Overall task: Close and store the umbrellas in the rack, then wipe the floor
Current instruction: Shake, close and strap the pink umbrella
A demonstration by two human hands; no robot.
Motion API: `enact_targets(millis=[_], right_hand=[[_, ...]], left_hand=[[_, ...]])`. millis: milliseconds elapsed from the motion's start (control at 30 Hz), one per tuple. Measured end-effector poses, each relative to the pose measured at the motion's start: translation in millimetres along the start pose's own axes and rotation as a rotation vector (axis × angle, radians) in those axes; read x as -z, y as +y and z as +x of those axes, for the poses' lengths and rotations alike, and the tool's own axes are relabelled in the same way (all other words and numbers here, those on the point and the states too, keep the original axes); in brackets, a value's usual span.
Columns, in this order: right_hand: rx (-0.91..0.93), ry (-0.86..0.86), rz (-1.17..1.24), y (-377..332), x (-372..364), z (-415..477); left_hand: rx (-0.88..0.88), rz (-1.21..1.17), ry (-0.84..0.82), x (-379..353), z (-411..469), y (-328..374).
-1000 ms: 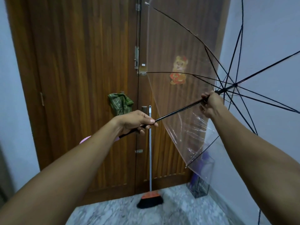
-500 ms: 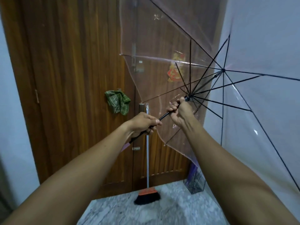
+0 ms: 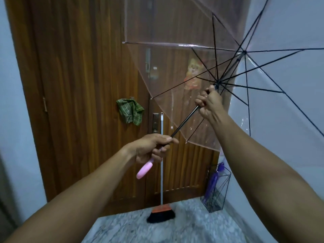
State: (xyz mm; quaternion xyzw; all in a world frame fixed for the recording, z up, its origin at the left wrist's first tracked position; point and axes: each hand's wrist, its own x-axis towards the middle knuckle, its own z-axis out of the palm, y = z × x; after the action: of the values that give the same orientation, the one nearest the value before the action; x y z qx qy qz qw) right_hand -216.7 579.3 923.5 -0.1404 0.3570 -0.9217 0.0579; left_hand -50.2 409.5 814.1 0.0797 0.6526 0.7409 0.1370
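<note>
Umbrella [image 3: 175,71], clear-canopied with black ribs, not yet closed: canopy spread wide in the upper right of the head view, held up in front of the wooden door [image 3: 78,85]. Left hand [image 3: 152,148] wrapped tight around the black shaft just above the pink handle [image 3: 144,170], fingers fully curled. Right hand [image 3: 208,104] fisted higher up the same shaft, close under the runner where the stretchers meet, thumb tip near the hub. Ribs fanned out, some slack visible in the plastic near the lower edge, so probably partway into the collapsing step, though hard to judge from a single view.

Rack [image 3: 216,190], a wire-framed stand, on the floor in the corner to the right of the door, well below the hands. Purple umbrella [image 3: 213,181] already folded and standing inside it, so one part of the storing looks done. Room apparently left in the rack for the clear one; cannot tell for certain.

Still to do, by the look of things: draw the runner down the shaft until the canopy folds, gather the plastic, lower it handle-up or tip-down into the rack beside the purple one. Then the wiping, not begun. Green checked cloth [image 3: 130,111] hanging on the door, a likely choice for that. Broom [image 3: 161,213] leaning upright against the door, bristles on the marble floor [image 3: 157,230]. Wet patches on the floor impossible to make out.
</note>
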Motion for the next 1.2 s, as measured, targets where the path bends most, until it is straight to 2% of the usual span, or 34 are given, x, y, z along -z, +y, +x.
enact_targets(millis=[133,300,367,533,733,900,1033,1100,1200], right_hand=[[0.013,0.025,-0.090,-7,-3,-5],[-0.056,0.026,-0.452,22,-6,-19],[-0.030,0.015,-0.521,36,-8,-29],[0.162,-0.031,-0.596,38,-3,-36],[0.118,-0.101,-0.617,27,-4,-52],[0.052,-0.261,-0.676,35,20,-79],[0.089,-0.332,-0.762,43,27,-82],[0.039,-0.295,-0.774,42,20,-84],[0.008,-0.358,-0.844,54,24,-75]], left_hand=[[-0.157,0.125,0.128,-8,6,1],[-0.346,0.269,0.472,-36,41,11],[-0.433,0.271,0.547,-48,54,12],[-0.488,0.412,0.675,-52,57,2],[-0.483,0.654,0.824,-44,55,7],[-0.582,0.431,0.781,-45,57,18],[-0.572,0.454,0.878,-52,62,16],[-0.581,0.439,0.862,-51,63,14],[-0.588,0.482,0.791,-49,62,13]])
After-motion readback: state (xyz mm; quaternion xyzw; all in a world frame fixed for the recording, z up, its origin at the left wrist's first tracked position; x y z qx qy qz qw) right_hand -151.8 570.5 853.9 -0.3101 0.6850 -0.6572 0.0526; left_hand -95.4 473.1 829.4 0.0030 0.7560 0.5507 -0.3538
